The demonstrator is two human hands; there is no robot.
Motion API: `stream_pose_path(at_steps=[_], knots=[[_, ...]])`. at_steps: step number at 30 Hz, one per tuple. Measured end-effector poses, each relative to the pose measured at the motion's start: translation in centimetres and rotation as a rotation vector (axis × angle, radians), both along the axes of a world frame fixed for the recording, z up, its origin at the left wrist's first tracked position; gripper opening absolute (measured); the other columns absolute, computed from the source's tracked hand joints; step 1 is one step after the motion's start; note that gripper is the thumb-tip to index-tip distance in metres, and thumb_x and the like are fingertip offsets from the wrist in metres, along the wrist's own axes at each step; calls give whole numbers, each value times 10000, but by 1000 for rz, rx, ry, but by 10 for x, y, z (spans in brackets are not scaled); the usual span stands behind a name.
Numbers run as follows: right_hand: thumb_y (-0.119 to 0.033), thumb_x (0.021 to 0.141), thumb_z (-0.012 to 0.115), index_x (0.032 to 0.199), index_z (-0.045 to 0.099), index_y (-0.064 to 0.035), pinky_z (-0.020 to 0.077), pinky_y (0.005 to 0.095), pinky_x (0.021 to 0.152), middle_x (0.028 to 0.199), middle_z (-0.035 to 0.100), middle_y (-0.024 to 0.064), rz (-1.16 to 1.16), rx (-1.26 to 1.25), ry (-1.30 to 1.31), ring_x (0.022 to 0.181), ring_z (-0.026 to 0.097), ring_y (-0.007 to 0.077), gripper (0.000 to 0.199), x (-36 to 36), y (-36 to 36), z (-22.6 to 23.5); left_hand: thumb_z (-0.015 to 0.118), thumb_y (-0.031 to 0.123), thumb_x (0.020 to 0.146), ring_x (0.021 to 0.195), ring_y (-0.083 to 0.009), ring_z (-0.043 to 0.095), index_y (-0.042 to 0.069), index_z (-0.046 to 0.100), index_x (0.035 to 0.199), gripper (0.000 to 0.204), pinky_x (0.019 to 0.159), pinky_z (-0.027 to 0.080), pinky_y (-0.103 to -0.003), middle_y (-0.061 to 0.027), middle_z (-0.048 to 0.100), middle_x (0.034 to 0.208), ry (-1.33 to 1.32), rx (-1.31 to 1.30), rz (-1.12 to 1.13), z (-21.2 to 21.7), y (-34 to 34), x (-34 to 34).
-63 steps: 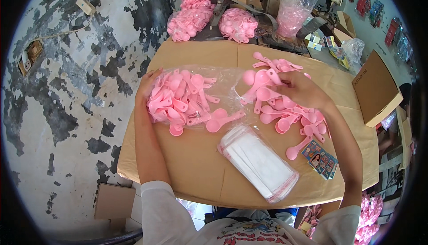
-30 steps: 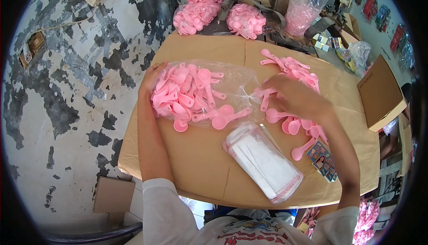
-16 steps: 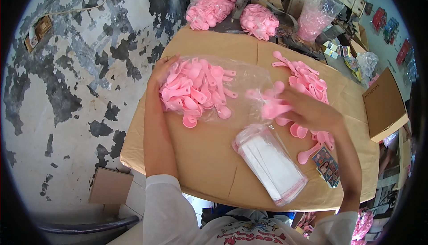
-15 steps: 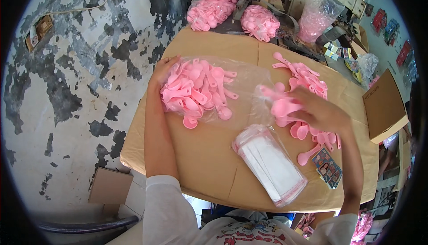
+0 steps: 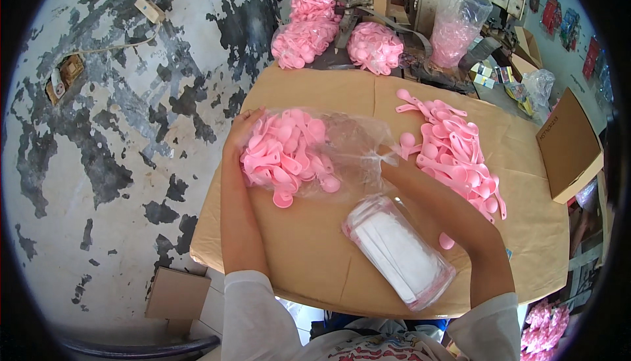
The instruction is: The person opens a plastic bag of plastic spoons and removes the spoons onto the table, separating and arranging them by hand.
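Bag: a clear crinkled plastic bag point(image 5: 342, 147) part-filled with small pink plastic scoops point(image 5: 282, 154) lies on the left half of the brown cardboard-covered counter point(image 5: 309, 249).
Left hand: the left hand point(image 5: 242, 131) cups the bag's far left end, fingers curled against the plastic.
Right hand: the right hand point(image 5: 388, 160) sits at the bag's mouth, its fingers hidden inside the gathered plastic; whether they grip anything I cannot tell.
Change: half a second ago the right hand was outside the bag, carrying pink scoops above it; now it is pushed into the opening and no scoops show in it.
Loose scoops: a heap of loose pink scoops point(image 5: 453, 157) lies to the right of the right forearm.
Packet: a flat clear packet of white sheets point(image 5: 397, 252) with a pink edge lies near the counter's front edge, between the forearms.
Box: a plain brown cardboard box point(image 5: 568, 147) stands at the counter's right edge.
Beyond: bulging bags of pink scoops point(image 5: 309, 32) pile behind the counter.
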State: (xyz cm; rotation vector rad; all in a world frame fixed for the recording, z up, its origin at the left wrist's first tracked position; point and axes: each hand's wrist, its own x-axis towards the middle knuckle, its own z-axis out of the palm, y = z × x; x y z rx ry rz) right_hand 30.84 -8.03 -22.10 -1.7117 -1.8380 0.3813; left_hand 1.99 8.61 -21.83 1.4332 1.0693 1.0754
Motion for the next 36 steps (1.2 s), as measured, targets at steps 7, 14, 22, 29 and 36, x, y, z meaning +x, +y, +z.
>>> stream_pose_path(at_steps=[7,14,22,29,36], knots=[[-304,959,608,1181,629,0,521,373,793,1079,677,160,290,219,-243,930,667,254,377,83,43,-10,699,355,937,668,-59,515,80,652,841,295,598,426,-226,35,604,784,-52,-15,-99,17,-5,40],[-259,993,577,1031,654,18,485,326,674,794,628,92,119,-214,29,723,601,173,290,104,-102,117,723,389,913,637,-63,517,77,651,830,332,581,423,-225,20,612,768,-66,-49,-30,19,-18,23],[-156,940,611,1172,616,0,489,352,889,1104,655,111,-106,340,-694,993,633,255,279,157,-186,170,720,382,917,745,-89,618,53,676,968,337,667,507,-238,-15,679,895,-16,-50,-120,7,6,2],[-272,959,599,1349,522,-14,442,401,1029,1331,565,156,316,-70,-331,1277,509,253,474,64,-61,65,720,403,911,637,-61,505,74,644,830,347,577,414,-218,24,598,767,-84,-74,-30,15,-18,14],[-401,932,634,1347,499,27,475,414,990,1306,568,239,236,-56,155,1173,586,362,611,145,52,-93,716,372,916,615,-61,465,84,639,802,320,562,375,-224,43,571,734,-75,12,-128,14,8,74]])
